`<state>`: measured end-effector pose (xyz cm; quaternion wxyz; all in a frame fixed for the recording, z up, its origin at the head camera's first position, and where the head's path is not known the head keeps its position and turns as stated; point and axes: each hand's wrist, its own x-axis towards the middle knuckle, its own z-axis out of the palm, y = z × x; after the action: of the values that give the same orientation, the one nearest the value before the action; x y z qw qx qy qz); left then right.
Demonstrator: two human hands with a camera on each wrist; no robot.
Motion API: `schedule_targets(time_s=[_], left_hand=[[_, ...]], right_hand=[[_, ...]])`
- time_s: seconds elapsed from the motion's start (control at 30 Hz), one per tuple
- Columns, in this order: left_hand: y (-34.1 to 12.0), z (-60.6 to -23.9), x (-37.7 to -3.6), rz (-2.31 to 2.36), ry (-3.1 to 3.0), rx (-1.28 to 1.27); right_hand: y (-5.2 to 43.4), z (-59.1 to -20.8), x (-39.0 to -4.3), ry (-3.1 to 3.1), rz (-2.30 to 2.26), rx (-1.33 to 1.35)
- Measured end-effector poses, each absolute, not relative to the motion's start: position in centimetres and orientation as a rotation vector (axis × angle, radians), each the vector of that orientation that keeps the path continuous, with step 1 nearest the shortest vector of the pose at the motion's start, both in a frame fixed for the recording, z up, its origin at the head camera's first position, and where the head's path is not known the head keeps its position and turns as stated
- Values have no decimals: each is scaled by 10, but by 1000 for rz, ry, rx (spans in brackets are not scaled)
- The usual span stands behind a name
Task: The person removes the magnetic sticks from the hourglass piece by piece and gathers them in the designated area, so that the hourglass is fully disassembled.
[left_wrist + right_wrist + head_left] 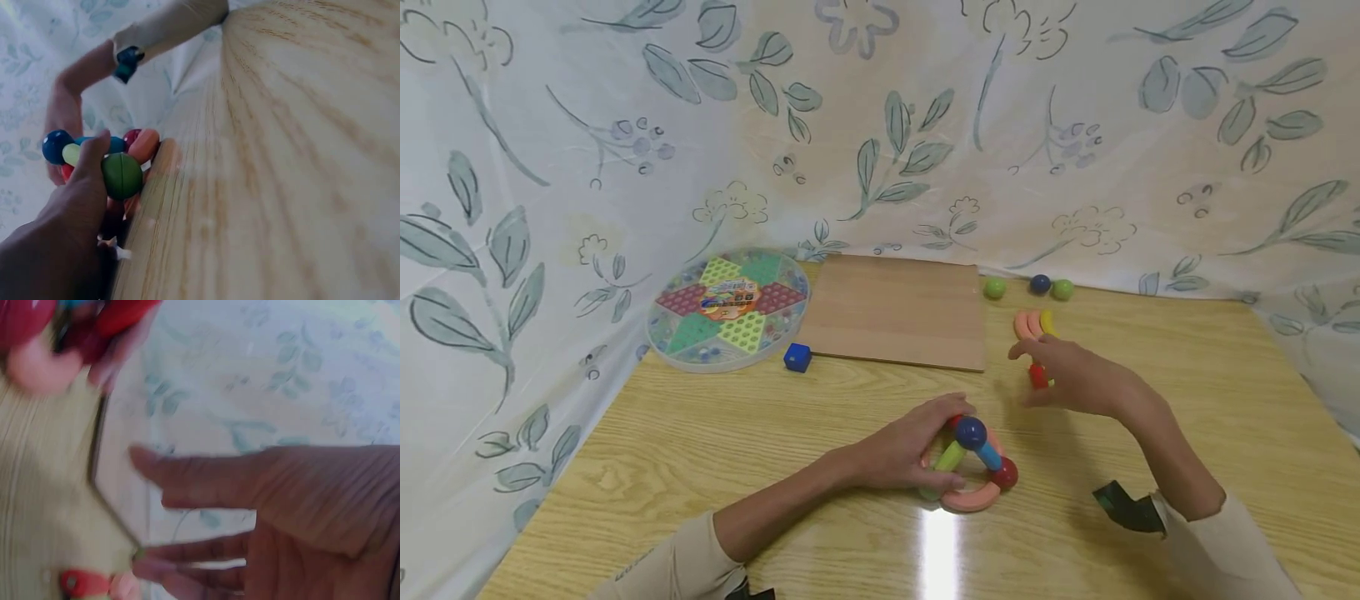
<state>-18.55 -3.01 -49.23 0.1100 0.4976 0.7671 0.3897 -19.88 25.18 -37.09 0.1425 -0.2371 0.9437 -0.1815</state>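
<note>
On table | left hand (901,454) grip clasps multicolored ball-and-rod toy (973,467) | right hand (1075,375) grip released

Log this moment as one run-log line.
left hand: grips ball-and-rod toy | right hand: open, above red piece | table: loose pieces

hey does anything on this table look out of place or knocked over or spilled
Nothing stands out. The round game box lies flat, the blue cube sits beside it, and three balls rest by the curtain. No spill shows.
</note>
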Motion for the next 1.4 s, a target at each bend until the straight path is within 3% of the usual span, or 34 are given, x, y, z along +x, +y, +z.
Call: schedule_targets(time_s=[0.37, 1.4], left_hand=[[-27, -492, -188, 1240, 2155, 1499], [-30, -492, -185, 1185, 2240, 1454]], right_hand=[[219, -343, -156, 2450, -847, -1049], [214, -342, -151, 2440, -781, -1084]])
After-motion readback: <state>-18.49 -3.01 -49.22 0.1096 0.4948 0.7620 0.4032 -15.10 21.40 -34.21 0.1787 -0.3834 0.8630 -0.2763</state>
